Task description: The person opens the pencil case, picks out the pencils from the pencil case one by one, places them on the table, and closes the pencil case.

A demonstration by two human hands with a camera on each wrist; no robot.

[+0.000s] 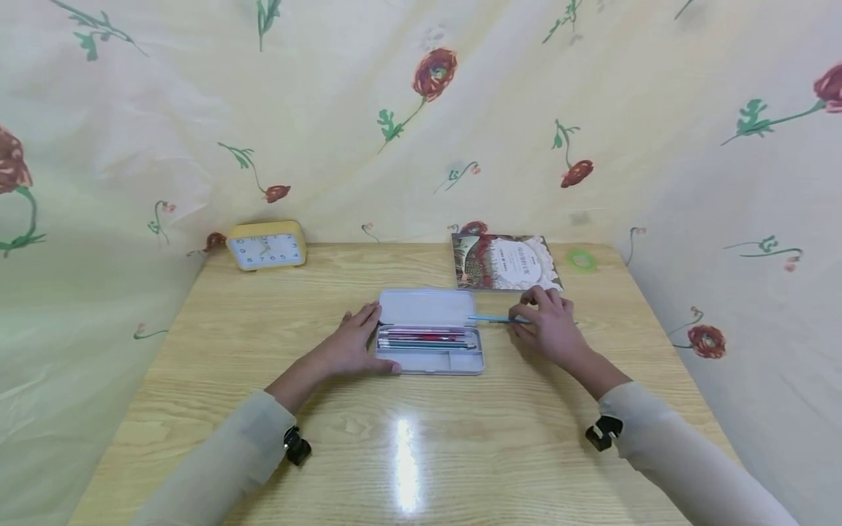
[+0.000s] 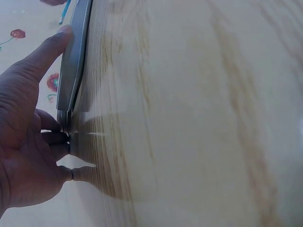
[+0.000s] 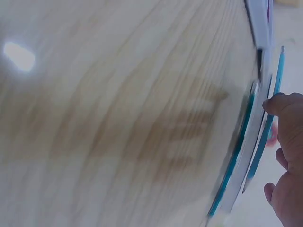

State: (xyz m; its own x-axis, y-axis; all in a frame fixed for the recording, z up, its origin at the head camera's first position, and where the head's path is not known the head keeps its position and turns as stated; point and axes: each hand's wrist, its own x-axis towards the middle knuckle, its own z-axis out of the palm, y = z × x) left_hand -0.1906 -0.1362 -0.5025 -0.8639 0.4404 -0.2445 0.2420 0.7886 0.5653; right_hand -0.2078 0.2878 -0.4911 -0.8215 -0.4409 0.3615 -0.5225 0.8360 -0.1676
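A grey-white pencil case [image 1: 412, 361] lies open on the table, its lid folded to the far side. Several pencils [image 1: 427, 337] are inside its long compartment. My left hand [image 1: 351, 343] rests against the case's left end, the thumb laid on the near edge and the fingers stretched toward the lid. Just right of the case, my right hand [image 1: 549, 325] pinches a blue pencil [image 1: 490, 318] between thumb and fingers. In the right wrist view that pencil [image 3: 258, 151] is above the tabletop; a second blue streak beside it looks like its reflection.
A yellow clock [image 1: 266, 245] stands at the back left. At the back right lies a book [image 1: 506, 261] with a patterned cover, beside a green tape roll [image 1: 582, 260]. Flower-printed cloth [image 1: 342, 131] hangs behind the wooden table [image 1: 342, 453].
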